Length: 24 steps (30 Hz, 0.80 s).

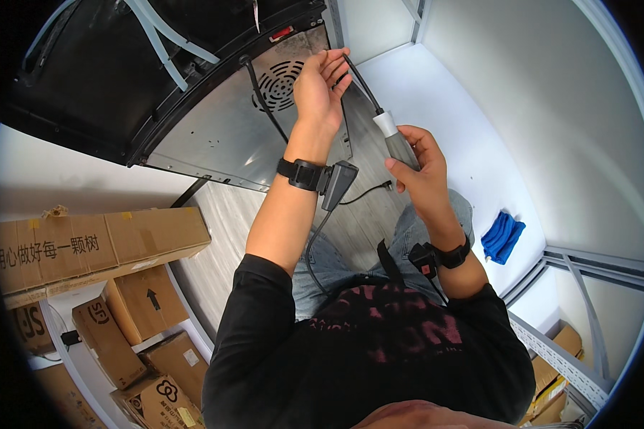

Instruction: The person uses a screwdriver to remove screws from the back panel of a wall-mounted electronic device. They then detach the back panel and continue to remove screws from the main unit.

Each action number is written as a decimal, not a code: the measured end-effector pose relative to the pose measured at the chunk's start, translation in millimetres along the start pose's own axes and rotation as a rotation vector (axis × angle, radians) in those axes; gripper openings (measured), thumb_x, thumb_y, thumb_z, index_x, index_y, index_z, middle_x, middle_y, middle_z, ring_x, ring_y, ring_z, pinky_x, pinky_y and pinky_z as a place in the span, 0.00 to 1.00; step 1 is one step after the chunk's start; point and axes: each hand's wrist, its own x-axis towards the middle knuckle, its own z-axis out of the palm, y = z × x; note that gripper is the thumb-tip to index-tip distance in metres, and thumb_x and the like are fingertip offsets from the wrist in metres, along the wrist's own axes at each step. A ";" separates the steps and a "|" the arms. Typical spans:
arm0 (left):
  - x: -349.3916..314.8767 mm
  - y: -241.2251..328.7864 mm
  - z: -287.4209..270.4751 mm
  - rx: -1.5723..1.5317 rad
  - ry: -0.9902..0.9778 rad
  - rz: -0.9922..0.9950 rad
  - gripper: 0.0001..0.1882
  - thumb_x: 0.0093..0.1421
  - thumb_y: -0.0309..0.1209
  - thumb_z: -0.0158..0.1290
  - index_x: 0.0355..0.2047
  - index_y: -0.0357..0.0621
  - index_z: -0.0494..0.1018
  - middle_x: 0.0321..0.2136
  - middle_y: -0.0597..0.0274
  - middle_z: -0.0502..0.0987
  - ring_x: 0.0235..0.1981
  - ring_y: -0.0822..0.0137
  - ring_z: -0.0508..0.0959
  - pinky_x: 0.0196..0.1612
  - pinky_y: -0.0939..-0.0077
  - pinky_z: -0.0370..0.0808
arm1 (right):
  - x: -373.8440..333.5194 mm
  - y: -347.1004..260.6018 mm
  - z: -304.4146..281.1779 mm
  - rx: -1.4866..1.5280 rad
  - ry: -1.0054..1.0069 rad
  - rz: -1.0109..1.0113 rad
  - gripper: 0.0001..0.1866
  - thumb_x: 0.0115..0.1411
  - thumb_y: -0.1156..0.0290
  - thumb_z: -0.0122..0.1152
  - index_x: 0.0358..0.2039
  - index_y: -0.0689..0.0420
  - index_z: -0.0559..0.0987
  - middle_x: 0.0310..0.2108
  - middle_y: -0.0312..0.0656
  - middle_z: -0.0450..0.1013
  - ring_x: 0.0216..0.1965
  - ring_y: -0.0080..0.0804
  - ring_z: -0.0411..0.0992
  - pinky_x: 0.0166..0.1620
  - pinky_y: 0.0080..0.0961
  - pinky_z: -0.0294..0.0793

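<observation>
A screwdriver [397, 142] with a grey and white handle and a dark shaft slants up and to the left. Its handle is held in my right hand [423, 166], thumb and fingers closed around it. My left hand [323, 87] is raised at the shaft's far end, with thumb and forefinger pinched together at the tip. Any small part between those fingertips is too small to make out. Behind my left hand stands a metal panel [215, 146] with a round slotted vent [277, 84], part of a large black appliance [86, 93].
A black power cord [265, 104] hangs along the panel. Blue-grey hoses [161, 43] run over the appliance. A blue cloth [504, 237] lies on the white surface [472, 179] at right. Cardboard boxes [150, 304] fill a shelf at lower left, below a long carton [107, 247].
</observation>
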 end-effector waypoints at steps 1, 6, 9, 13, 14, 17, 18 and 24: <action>-0.1 -0.1 0.6 -0.004 0.007 -0.003 0.12 0.62 0.35 0.40 0.35 0.42 0.71 0.41 0.58 0.77 0.38 0.69 0.72 0.43 0.73 0.70 | -0.6 -0.1 -0.2 0.010 0.002 -0.002 0.25 0.50 0.81 0.61 0.50 0.60 0.67 0.41 0.40 0.68 0.32 0.16 0.68 0.19 0.10 0.66; 1.5 -2.1 0.7 -0.011 0.040 -0.005 0.14 0.61 0.37 0.42 0.36 0.41 0.73 0.40 0.61 0.78 0.37 0.73 0.74 0.38 0.80 0.69 | -2.2 0.2 -1.5 0.037 0.012 -0.010 0.25 0.50 0.81 0.60 0.50 0.60 0.67 0.40 0.40 0.68 0.31 0.16 0.67 0.19 0.10 0.66; 1.5 -2.9 0.6 0.021 0.047 0.006 0.14 0.61 0.37 0.42 0.36 0.41 0.73 0.40 0.62 0.78 0.36 0.73 0.75 0.39 0.80 0.69 | -2.2 -0.5 -1.3 0.040 0.013 -0.011 0.25 0.50 0.81 0.60 0.50 0.60 0.67 0.40 0.40 0.68 0.30 0.16 0.67 0.19 0.10 0.67; 0.7 2.0 1.5 0.063 0.035 -0.020 0.11 0.60 0.36 0.43 0.33 0.43 0.72 0.42 0.62 0.77 0.37 0.70 0.73 0.43 0.74 0.68 | -1.9 -1.0 -1.2 0.041 0.011 -0.018 0.25 0.50 0.81 0.60 0.50 0.60 0.67 0.40 0.39 0.68 0.30 0.16 0.67 0.19 0.10 0.67; 0.6 3.9 0.9 0.076 0.035 -0.029 0.11 0.60 0.35 0.43 0.33 0.43 0.72 0.42 0.62 0.77 0.38 0.70 0.73 0.43 0.74 0.68 | -1.7 -0.8 -1.3 0.041 0.008 -0.022 0.25 0.50 0.81 0.60 0.50 0.60 0.67 0.40 0.39 0.68 0.30 0.16 0.67 0.19 0.10 0.67; 1.1 7.0 -1.9 0.086 0.002 -0.039 0.12 0.59 0.36 0.41 0.34 0.43 0.72 0.42 0.61 0.77 0.39 0.69 0.74 0.43 0.74 0.68 | -1.0 -1.0 -0.8 0.043 0.016 -0.021 0.24 0.50 0.81 0.60 0.50 0.60 0.67 0.40 0.39 0.68 0.30 0.16 0.67 0.20 0.10 0.67; 1.1 7.4 -2.8 0.083 -0.013 -0.041 0.13 0.59 0.36 0.41 0.34 0.43 0.72 0.42 0.60 0.77 0.40 0.68 0.74 0.43 0.74 0.68 | -0.8 -0.7 -0.7 0.040 0.018 -0.017 0.24 0.50 0.81 0.60 0.49 0.60 0.67 0.40 0.39 0.68 0.30 0.16 0.67 0.20 0.10 0.67; 3.6 4.3 -7.4 0.076 -0.064 -0.044 0.17 0.62 0.37 0.37 0.38 0.40 0.72 0.42 0.56 0.77 0.41 0.65 0.75 0.43 0.74 0.69 | -0.2 1.3 1.6 0.048 0.007 -0.009 0.25 0.50 0.82 0.60 0.50 0.60 0.67 0.41 0.39 0.68 0.30 0.16 0.67 0.19 0.10 0.66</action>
